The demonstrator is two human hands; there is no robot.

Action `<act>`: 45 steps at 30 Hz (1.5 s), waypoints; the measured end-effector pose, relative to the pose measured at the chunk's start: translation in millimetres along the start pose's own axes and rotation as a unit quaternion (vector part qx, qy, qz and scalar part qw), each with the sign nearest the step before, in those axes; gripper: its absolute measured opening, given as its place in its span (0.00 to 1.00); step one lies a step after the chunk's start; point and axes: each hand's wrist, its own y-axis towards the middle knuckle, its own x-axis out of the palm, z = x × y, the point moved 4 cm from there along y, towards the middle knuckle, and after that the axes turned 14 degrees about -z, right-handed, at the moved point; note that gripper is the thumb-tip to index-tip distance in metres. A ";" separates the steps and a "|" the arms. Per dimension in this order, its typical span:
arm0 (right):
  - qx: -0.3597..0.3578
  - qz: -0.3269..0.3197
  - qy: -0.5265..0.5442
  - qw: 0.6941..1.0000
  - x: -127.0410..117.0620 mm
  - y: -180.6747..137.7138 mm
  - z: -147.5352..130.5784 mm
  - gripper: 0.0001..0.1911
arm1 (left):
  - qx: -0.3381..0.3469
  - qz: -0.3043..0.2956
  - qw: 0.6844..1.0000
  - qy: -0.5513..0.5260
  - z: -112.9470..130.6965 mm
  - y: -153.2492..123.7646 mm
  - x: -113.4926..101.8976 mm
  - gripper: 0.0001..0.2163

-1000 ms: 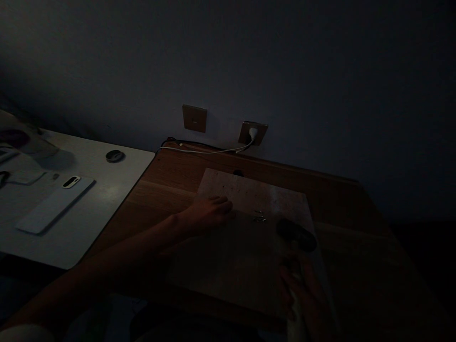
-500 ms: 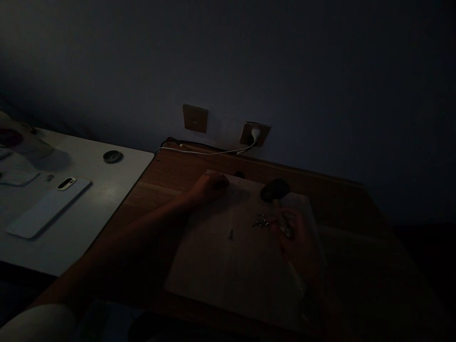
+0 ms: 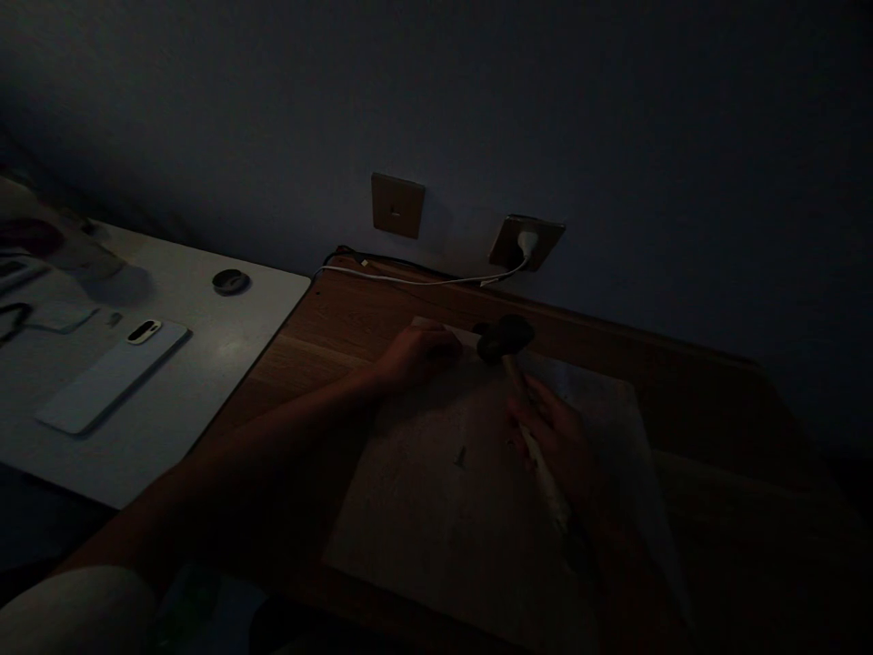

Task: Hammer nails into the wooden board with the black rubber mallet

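My right hand (image 3: 556, 437) is wrapped around the pale handle of a hammer (image 3: 538, 455), whose dark head (image 3: 505, 338) hangs close to the fingers of my left hand. My left hand (image 3: 419, 357) rests at the far left corner of a flat board (image 3: 443, 537), its fingers curled and pressed together. Whatever those fingers hold, if anything, is lost in the dark. A small nail or screw (image 3: 460, 457) lies on the board between and below my hands.
The board lies on a wooden desk (image 3: 300, 355). On a white table (image 3: 225, 355) at left are a phone (image 3: 115, 377), a round dish-like lid (image 3: 230, 282) and a tipped container (image 3: 68, 241). A white cable (image 3: 423, 281) runs along the wall to a plugged socket (image 3: 526, 242).
The hammer has moved left, its head now near my left hand. The small metal pieces seen beside my right hand are now hidden. The camera view has shifted a little.
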 end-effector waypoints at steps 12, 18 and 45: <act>-0.013 -0.030 0.029 0.999 23.5 -13.4 8.3 0.45 | -0.039 0.001 0.995 -0.091 -6.5 -2.1 2.9 0.13; -0.030 -0.049 0.006 0.998 25.4 -21.1 -0.1 0.45 | -0.031 -0.002 0.996 -0.085 -3.4 -2.0 2.0 0.16; -0.077 -0.085 -0.047 0.992 26.8 -18.5 10.1 0.41 | -0.046 0.046 0.997 -0.048 -6.3 0.1 2.4 0.19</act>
